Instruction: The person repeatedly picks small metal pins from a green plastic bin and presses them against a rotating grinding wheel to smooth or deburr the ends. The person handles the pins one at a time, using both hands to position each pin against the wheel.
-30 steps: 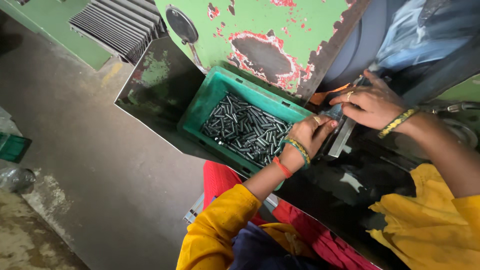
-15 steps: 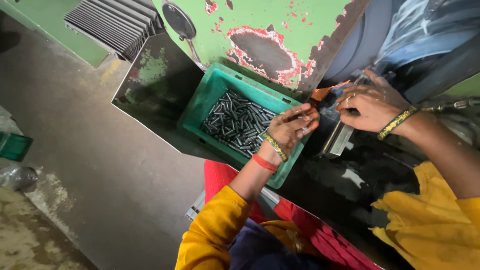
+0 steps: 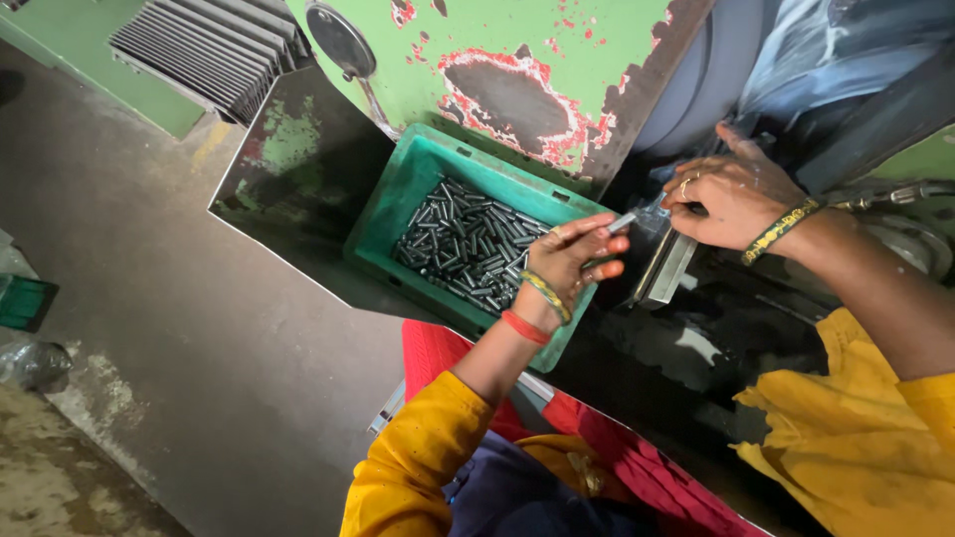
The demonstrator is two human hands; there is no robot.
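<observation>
Short grey metal pin [image 3: 624,221] pinched between thumb and fingertips of left hand [image 3: 569,261], tip pointing right toward the machine, held just above the right-hand edge of the green plastic crate [image 3: 398,204]. Left hand curled, fingers gathered about the pin, bangles at the wrist. Right hand [image 3: 731,191] just beside the pin's tip, fingers bent and pressed down on a small metal part at the top of a slanted steel guide [image 3: 668,267]; whether anything is gripped under the fingers cannot be told. Ring on one finger, beaded band at the wrist.

Crate half filled with a heap of like pins [image 3: 463,242], dark and oily, lying every way. Crate set on the black, greasy machine bed [image 3: 279,179]. Behind it the green machine housing [image 3: 517,60], paint flaked off in red and grey patches. Yellow sleeves on both arms, red cloth [image 3: 438,358] below the crate. Grey concrete floor [image 3: 129,298] off to the left
</observation>
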